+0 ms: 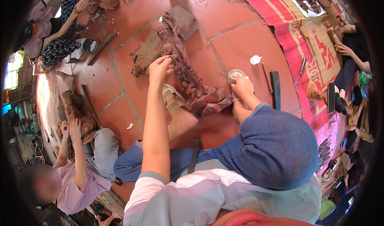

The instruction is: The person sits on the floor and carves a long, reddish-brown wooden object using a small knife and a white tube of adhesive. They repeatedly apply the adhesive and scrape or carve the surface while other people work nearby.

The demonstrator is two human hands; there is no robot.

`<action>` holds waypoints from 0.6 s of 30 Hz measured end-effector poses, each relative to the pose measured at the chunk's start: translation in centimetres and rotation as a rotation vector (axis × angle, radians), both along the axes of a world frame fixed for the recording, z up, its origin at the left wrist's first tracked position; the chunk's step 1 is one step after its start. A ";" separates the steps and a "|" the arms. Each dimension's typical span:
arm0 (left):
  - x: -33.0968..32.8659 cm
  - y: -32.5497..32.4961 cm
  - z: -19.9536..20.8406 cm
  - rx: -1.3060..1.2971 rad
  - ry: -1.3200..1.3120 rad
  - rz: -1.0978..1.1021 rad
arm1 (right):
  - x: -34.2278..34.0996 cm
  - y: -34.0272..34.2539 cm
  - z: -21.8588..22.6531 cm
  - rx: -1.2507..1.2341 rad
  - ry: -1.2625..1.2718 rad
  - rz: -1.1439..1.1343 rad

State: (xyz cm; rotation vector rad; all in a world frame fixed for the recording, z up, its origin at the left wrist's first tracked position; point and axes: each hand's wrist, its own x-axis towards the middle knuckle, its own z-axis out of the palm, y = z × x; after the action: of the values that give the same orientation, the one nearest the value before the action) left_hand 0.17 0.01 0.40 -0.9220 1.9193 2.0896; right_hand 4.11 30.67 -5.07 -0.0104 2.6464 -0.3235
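A long, dark reddish-brown wood carving (185,68) with dense carved figures lies between my feet, its broad base toward me. My left hand (159,69) is at its left side, thumb and fingers pinched together near the carved surface. Whatever is in that pinch is too small to make out. My right hand (243,89) is closed near my right sandal, to the right of the carving's base. From it a thin grey tool (227,78) points left toward the carving; its kind is unclear.
Rough wood blocks (147,46) lie beside and beyond the carving. To the right are a small white bottle (255,59), a brown stick (267,78), a dark flat bar (275,91) and a red woven mat (286,38). Other people work at left and right, one close by (76,166).
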 end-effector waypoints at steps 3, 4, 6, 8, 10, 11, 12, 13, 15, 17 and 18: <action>0.2 0.6 0.6 -0.006 0.023 0.026 | 0.1 0.2 -0.1 -0.015 0.009 0.013; 0.2 0.8 0.9 -0.011 0.026 0.025 | 0.2 0.2 -0.2 -0.025 0.018 0.020; 0.3 0.9 0.9 -0.013 0.043 0.006 | 0.1 0.1 0.0 -0.014 -0.014 0.018; 0.5 0.7 0.5 -0.003 0.073 -0.030 | 0.0 0.1 0.1 -0.003 -0.023 0.022; 0.6 0.7 -0.2 -0.049 0.038 -0.007 | 0.0 0.1 -0.1 0.008 -0.008 0.030; 0.6 0.7 -0.5 -0.072 0.021 0.004 | 0.0 0.1 -0.1 0.008 -0.008 0.028; 0.7 0.6 -0.6 -0.043 0.006 0.018 | 0.0 0.1 -0.1 0.008 -0.009 0.024; 0.8 0.6 -0.6 -0.013 -0.009 0.033 | 0.0 0.2 -0.2 0.007 -0.009 0.020; 0.9 0.3 -0.8 0.054 -0.011 0.051 | 0.1 0.1 -0.1 -0.012 0.029 0.019; 1.0 -0.2 -1.6 0.129 0.016 0.060 | 0.1 0.3 -0.4 -0.073 0.068 0.014; 1.0 -0.3 -1.7 0.148 0.034 0.054 | 0.0 0.6 -0.6 -0.125 0.089 0.006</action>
State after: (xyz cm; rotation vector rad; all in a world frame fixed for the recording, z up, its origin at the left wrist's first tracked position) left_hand 1.21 -0.28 -1.25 -0.9217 1.7458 2.2562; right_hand 4.11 31.29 -5.68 -0.0751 2.7085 -0.4965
